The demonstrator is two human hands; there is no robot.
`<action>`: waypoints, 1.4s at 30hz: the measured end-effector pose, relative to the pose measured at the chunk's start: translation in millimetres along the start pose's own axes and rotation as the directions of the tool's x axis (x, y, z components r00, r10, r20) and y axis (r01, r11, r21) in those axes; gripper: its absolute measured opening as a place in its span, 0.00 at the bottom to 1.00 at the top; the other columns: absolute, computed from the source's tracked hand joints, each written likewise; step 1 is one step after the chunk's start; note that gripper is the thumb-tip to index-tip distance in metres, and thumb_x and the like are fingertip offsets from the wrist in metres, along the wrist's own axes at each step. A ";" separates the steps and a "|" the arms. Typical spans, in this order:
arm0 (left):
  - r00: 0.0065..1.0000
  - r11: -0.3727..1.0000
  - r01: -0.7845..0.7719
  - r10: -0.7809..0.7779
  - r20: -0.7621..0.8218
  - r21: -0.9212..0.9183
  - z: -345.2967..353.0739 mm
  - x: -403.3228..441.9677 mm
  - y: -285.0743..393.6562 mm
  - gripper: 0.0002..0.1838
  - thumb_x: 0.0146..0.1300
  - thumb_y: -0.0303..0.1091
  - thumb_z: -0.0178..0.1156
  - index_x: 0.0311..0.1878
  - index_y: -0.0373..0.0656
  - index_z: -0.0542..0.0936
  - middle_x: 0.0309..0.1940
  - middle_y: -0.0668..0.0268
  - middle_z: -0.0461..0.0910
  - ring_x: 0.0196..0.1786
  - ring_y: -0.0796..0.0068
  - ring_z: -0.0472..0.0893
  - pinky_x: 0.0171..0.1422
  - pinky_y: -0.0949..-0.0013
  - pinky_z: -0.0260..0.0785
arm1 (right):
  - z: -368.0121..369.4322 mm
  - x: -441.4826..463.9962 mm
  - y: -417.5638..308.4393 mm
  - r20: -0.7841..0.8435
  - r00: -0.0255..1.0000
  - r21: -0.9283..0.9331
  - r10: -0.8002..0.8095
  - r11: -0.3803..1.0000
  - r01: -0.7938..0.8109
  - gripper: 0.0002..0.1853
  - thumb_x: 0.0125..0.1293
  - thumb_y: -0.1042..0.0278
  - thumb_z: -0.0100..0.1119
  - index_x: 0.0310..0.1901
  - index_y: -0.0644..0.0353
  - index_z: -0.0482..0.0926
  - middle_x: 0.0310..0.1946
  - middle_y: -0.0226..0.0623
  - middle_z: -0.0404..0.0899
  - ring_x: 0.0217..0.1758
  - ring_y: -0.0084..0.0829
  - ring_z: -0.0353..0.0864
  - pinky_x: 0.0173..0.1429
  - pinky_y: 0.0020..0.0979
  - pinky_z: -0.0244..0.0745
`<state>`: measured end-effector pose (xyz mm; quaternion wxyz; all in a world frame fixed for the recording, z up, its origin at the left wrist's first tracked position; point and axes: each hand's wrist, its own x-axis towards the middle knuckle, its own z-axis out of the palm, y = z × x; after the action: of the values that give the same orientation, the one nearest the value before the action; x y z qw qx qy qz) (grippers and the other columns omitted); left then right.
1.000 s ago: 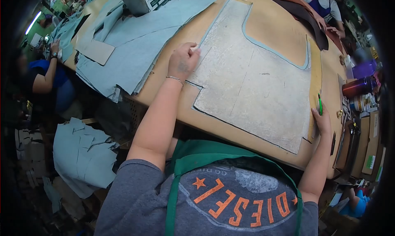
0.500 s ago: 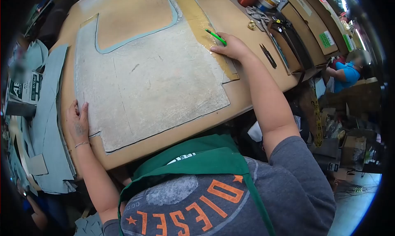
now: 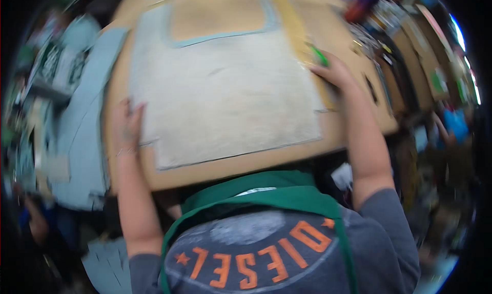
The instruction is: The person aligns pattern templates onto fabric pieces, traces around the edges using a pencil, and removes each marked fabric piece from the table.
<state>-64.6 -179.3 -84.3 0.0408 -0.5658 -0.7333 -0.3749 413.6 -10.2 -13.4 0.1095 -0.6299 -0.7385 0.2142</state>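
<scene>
A large whitish-grey pattern piece (image 3: 230, 99) lies flat, with a U-shaped cutout edged in light blue and a yellow-brown taped strip (image 3: 300, 27) along its right side. My right hand (image 3: 335, 72) rests at that strip, its fingers closed around a green pen (image 3: 320, 56). At the piece's left edge lies my left hand (image 3: 128, 124), thumb and fingers apart, holding nothing. The picture is blurred, so the pen's tip is unclear.
Beneath is a tan work table (image 3: 215, 9). Grey-blue sheets (image 3: 89, 125) are stacked to the left. Dark snips (image 3: 370, 89) lie right of my right arm, near cardboard boxes (image 3: 423, 58). A person in blue (image 3: 455, 126) is at far right.
The whole view has swung, so the table and both hands appear shifted right and slightly turned. Against the pattern piece, my hands look to be in about the same places.
</scene>
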 end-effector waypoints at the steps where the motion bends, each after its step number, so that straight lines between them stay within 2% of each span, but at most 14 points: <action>1: 0.998 0.999 0.041 -0.040 0.039 -0.028 -6.0 -0.3 9.4 0.22 0.50 0.40 0.63 0.43 0.35 0.73 0.34 0.55 0.75 0.37 0.60 0.74 0.42 0.64 0.66 | 2.7 1.2 6.1 -0.047 0.999 0.063 -0.016 0.998 0.019 0.35 0.43 0.55 0.67 0.54 0.60 0.68 0.44 0.44 0.75 0.47 0.35 0.75 0.51 0.34 0.68; 3: 0.986 0.994 0.088 -0.078 0.150 -0.061 -17.8 6.0 8.6 0.21 0.47 0.41 0.65 0.40 0.37 0.75 0.34 0.54 0.75 0.38 0.59 0.74 0.43 0.64 0.66 | 4.7 6.0 14.8 -0.105 0.994 0.133 0.019 0.991 -0.005 0.32 0.44 0.60 0.66 0.52 0.64 0.69 0.43 0.46 0.75 0.46 0.35 0.75 0.50 0.34 0.68; 4: 0.983 0.997 0.049 -0.037 0.181 -0.067 -28.6 10.9 13.0 0.20 0.47 0.43 0.64 0.40 0.40 0.76 0.32 0.55 0.75 0.38 0.58 0.74 0.43 0.64 0.66 | 15.0 31.4 58.6 -0.247 0.967 0.192 -0.064 0.975 0.114 0.29 0.47 0.60 0.64 0.50 0.67 0.70 0.37 0.41 0.77 0.37 0.30 0.76 0.42 0.29 0.71; 6: 0.975 0.989 -0.013 -0.021 0.220 0.149 -40.4 16.0 13.4 0.25 0.48 0.51 0.61 0.46 0.46 0.75 0.45 0.59 0.72 0.52 0.60 0.69 0.55 0.61 0.62 | 8.2 43.1 57.7 -0.268 0.946 0.649 0.181 0.760 0.038 0.17 0.58 0.60 0.57 0.42 0.66 0.74 0.17 0.24 0.65 0.15 0.17 0.60 0.21 0.18 0.60; 10: 0.980 0.979 -0.018 -0.023 0.199 0.205 -43.2 4.0 2.5 0.33 0.48 0.53 0.60 0.54 0.42 0.70 0.55 0.56 0.66 0.60 0.58 0.62 0.61 0.61 0.57 | 25.0 24.6 -39.9 -0.166 0.965 0.976 0.200 0.175 0.132 0.18 0.65 0.54 0.43 0.39 0.62 0.74 0.29 0.30 0.69 0.31 0.23 0.67 0.37 0.25 0.64; 11: 0.976 0.996 0.018 -0.035 0.213 0.082 -44.7 6.0 -1.6 0.35 0.47 0.54 0.60 0.55 0.42 0.69 0.57 0.55 0.64 0.61 0.57 0.60 0.63 0.61 0.55 | 38.5 4.4 -85.4 -0.107 0.989 0.971 0.105 0.225 0.081 0.19 0.66 0.52 0.39 0.41 0.61 0.73 0.35 0.31 0.69 0.39 0.25 0.66 0.43 0.27 0.62; 13: 0.976 0.997 0.076 -0.067 0.206 -0.034 -44.6 6.5 -7.7 0.35 0.47 0.55 0.61 0.56 0.43 0.69 0.57 0.55 0.63 0.62 0.56 0.59 0.63 0.62 0.54 | 71.9 -21.3 -144.1 0.080 0.976 0.923 -0.203 0.386 0.005 0.16 0.66 0.56 0.40 0.40 0.59 0.73 0.30 0.28 0.67 0.38 0.22 0.68 0.40 0.23 0.62; 15: 0.974 0.993 0.095 -0.077 0.211 -0.073 -45.3 6.2 -11.2 0.37 0.45 0.56 0.61 0.56 0.45 0.68 0.59 0.54 0.61 0.63 0.56 0.57 0.64 0.61 0.53 | 103.2 -51.3 -204.2 0.217 0.913 0.883 -0.346 0.469 -0.032 0.21 0.67 0.50 0.38 0.37 0.62 0.72 0.25 0.29 0.66 0.26 0.19 0.70 0.30 0.20 0.68; 17: 0.970 0.997 0.075 -0.066 0.235 -0.031 -48.9 4.2 -12.1 0.38 0.43 0.57 0.62 0.58 0.48 0.68 0.60 0.54 0.58 0.65 0.55 0.54 0.65 0.59 0.51 | 138.9 -65.3 -242.1 0.252 0.852 0.899 -0.459 0.437 -0.030 0.21 0.67 0.51 0.39 0.36 0.63 0.71 0.28 0.34 0.71 0.28 0.22 0.75 0.34 0.21 0.72; 18: 0.959 0.997 0.071 -0.073 0.273 0.016 -51.6 2.7 -10.0 0.40 0.41 0.58 0.63 0.58 0.49 0.67 0.61 0.53 0.56 0.66 0.54 0.52 0.66 0.58 0.48 | 152.3 -76.1 -262.5 0.253 0.834 0.936 -0.490 0.341 -0.083 0.14 0.65 0.58 0.46 0.36 0.63 0.70 0.30 0.36 0.73 0.30 0.23 0.76 0.36 0.21 0.73; 20: 0.932 0.992 0.054 -0.090 0.350 0.110 -57.4 2.9 -3.6 0.43 0.38 0.60 0.64 0.60 0.53 0.65 0.63 0.53 0.52 0.67 0.52 0.47 0.68 0.54 0.42 | 174.7 -88.2 -281.5 0.281 0.789 0.927 -0.546 0.366 -0.078 0.07 0.60 0.72 0.54 0.36 0.65 0.69 0.31 0.36 0.75 0.35 0.22 0.77 0.39 0.21 0.73; 22: 0.901 0.991 0.067 -0.109 0.420 0.113 -60.5 7.1 -3.5 0.47 0.34 0.62 0.64 0.61 0.55 0.63 0.65 0.53 0.49 0.68 0.51 0.42 0.69 0.53 0.35 | 190.2 -94.3 -289.1 0.099 0.746 0.967 -0.659 0.241 0.085 0.07 0.60 0.73 0.54 0.35 0.66 0.68 0.30 0.36 0.76 0.33 0.21 0.76 0.39 0.21 0.73; 31: 0.878 0.984 -0.001 -0.084 0.471 0.177 -60.2 5.1 -4.7 0.53 0.26 0.60 0.66 0.63 0.61 0.60 0.67 0.54 0.44 0.69 0.50 0.38 0.70 0.52 0.28 | 196.2 -93.9 -290.6 0.139 0.728 0.905 -0.672 0.385 0.183 0.06 0.60 0.74 0.54 0.34 0.66 0.69 0.28 0.34 0.76 0.31 0.18 0.74 0.36 0.19 0.71; 42: 0.867 0.980 0.016 -0.112 0.485 0.198 -61.4 5.9 -2.5 0.53 0.26 0.59 0.67 0.64 0.64 0.58 0.67 0.56 0.43 0.69 0.52 0.37 0.70 0.52 0.29 | 193.5 -96.8 -289.5 0.071 0.713 0.891 -0.698 0.365 0.269 0.05 0.59 0.74 0.54 0.31 0.65 0.70 0.25 0.31 0.73 0.28 0.17 0.72 0.31 0.18 0.66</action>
<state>-91.2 -211.4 -38.8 -0.1074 -0.6115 -0.7697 -0.1486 92.0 -172.6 -42.5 0.2838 -0.1757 -0.7016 0.6295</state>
